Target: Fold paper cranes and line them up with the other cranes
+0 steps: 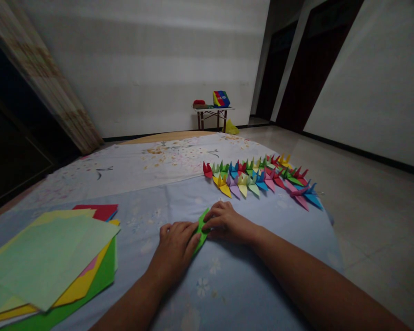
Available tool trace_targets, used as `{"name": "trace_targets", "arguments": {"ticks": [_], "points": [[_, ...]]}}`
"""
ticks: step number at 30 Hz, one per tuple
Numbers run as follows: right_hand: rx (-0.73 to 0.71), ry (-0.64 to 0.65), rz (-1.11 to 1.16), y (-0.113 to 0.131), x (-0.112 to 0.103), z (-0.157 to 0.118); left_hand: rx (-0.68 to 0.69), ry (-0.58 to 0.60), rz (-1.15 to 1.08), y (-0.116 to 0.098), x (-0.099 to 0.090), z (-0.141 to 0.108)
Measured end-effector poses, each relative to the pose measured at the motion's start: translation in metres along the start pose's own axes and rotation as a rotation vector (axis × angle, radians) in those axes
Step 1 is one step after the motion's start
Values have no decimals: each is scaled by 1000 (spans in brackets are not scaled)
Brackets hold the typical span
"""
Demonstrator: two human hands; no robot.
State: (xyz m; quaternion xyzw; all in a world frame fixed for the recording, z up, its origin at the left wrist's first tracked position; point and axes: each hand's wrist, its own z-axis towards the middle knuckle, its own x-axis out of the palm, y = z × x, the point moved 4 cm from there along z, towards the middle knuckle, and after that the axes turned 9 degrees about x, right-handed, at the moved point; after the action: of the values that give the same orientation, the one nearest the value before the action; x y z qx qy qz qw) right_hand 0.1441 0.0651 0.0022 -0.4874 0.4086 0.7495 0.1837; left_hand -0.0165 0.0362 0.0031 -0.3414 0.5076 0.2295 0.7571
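Note:
A narrow piece of bright green folded origami paper lies on the blue part of the cloth between my hands. My left hand presses its left edge, thumb on the paper and the other fingers bent against the cloth. From the right, my right hand grips the upper part with curled fingers and thumb. My fingers cover parts of the folds. Beyond my right hand stand rows of folded paper cranes in red, yellow, green, blue, pink and purple.
To the left lies a loose stack of coloured paper sheets, pale green on top. A flowered cloth covers the round table. Further off, a small side table by the wall carries a colourful box. A yellow bag lies on the floor.

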Motion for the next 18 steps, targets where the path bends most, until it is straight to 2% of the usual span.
{"name": "trace_targets", "arguments": {"ticks": [5, 10, 15, 18], "points": [[-28, -69, -6, 0, -2, 1, 1, -8, -10, -4, -8, 0], [-61, -129, -61, 8, -7, 1, 31, 38, -28, -4, -9, -2], [-108, -75, -67, 10, -5, 1, 79, 10, 4, 5, -5, 1], [-119, -90, -66, 4, -2, 2, 101, -25, 28, 14, -2, 2]]}}
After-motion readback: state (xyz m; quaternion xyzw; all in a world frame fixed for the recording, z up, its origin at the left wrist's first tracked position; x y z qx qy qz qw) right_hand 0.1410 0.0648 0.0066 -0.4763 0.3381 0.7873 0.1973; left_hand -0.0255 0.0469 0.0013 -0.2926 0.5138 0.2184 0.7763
